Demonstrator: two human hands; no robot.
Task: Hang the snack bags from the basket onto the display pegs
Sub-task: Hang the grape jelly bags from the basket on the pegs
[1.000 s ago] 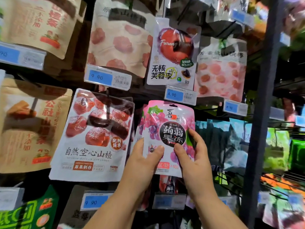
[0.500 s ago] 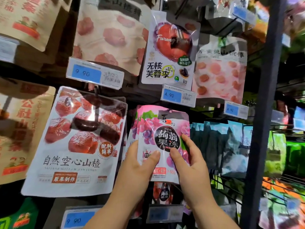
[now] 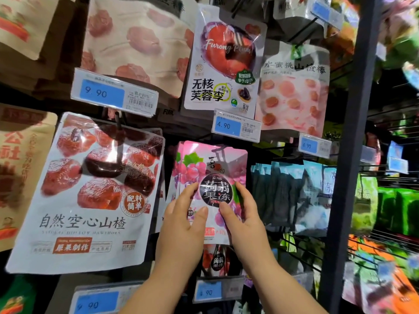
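A pink grape jelly bag (image 3: 215,164) with a black round label hangs at the middle of the display, its top hole at a black peg (image 3: 218,148). My left hand (image 3: 183,225) grips the bag's lower left edge, thumb on the front. My right hand (image 3: 244,214) grips its lower right edge, thumb on the front too. More pink bags of the same kind sit directly behind it. The basket is out of view.
A big white hawthorn bag (image 3: 90,196) hangs to the left, a white plum bag (image 3: 224,62) above, blue bags (image 3: 292,196) to the right. Price tags (image 3: 235,125) jut out from the pegs. A dark upright post (image 3: 349,155) stands at the right.
The bag in both hands has slid a little back toward the display, along the peg. The camera has also come closer to the shelf.
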